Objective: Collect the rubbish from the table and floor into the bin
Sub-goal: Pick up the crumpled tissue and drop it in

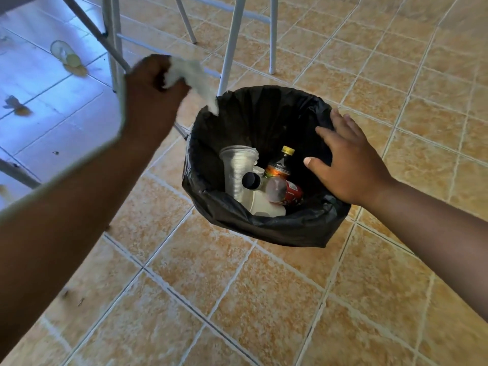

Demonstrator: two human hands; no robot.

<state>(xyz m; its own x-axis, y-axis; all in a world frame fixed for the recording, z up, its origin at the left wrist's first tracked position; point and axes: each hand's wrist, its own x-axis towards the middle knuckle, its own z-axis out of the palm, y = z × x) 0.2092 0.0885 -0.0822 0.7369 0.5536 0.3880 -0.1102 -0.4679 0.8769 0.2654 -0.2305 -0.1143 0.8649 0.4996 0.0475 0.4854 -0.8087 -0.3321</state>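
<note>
A bin lined with a black bag [264, 225] stands on the tiled floor at the centre. Inside lie a clear plastic cup [237, 167], a yellow-capped bottle [282, 162], a red can [286, 192] and white containers. My left hand [153, 93] is blurred, up and left of the bin's rim, and is shut on a crumpled white tissue [195, 77] whose tail hangs down to the bag's edge. Spread flat on the right rim of the bag is my right hand [346, 165], its thumb over the opening.
White metal table and chair legs [232, 40] rise just behind the bin. On the floor at the far left lie a clear plastic cup [64, 54] and scraps of peel or leaf [17, 105]. Tan tiles stretch to the front and right.
</note>
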